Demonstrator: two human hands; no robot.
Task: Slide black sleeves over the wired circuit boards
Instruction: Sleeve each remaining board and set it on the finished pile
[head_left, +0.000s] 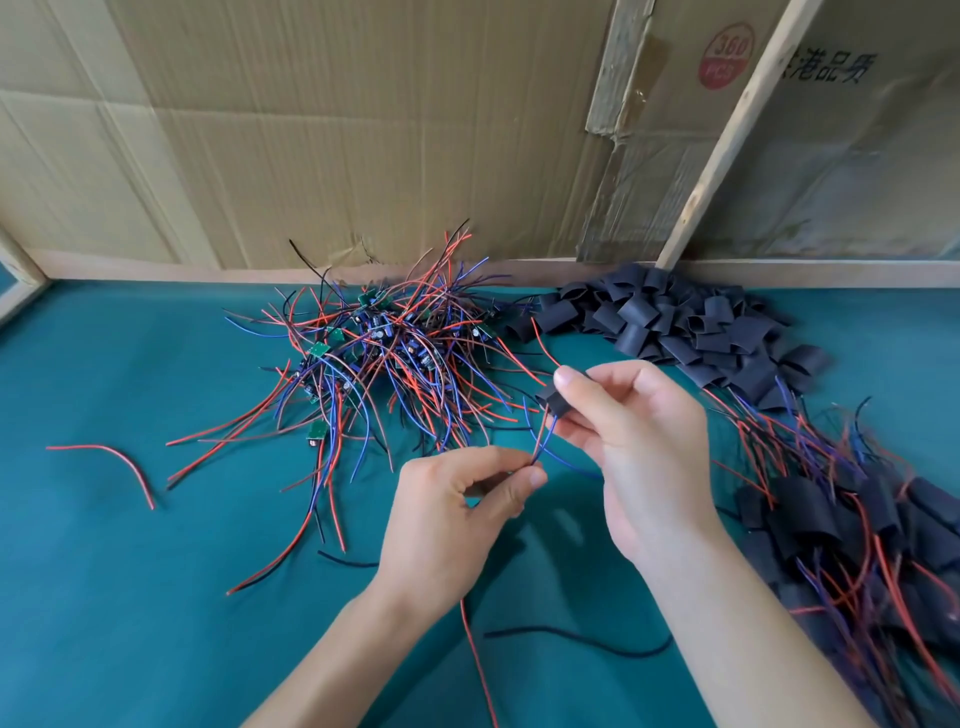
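Note:
My right hand (639, 431) pinches a black sleeve (551, 401) between thumb and fingers above the green table. Red and blue wires (543, 439) come out of the sleeve's lower end, and my left hand (457, 514) pinches their tips. The board inside the sleeve is hidden. A tangled heap of bare green circuit boards with red, blue and black wires (384, 358) lies behind my left hand. Loose black sleeves (670, 322) are piled at the back right.
Sleeved boards with trailing wires (841, 509) lie heaped along the right edge. Loose red wire (111, 460) and black wire (582, 642) pieces lie on the green mat (130, 597). A cardboard wall (337, 130) with a wooden strip (727, 145) closes the back.

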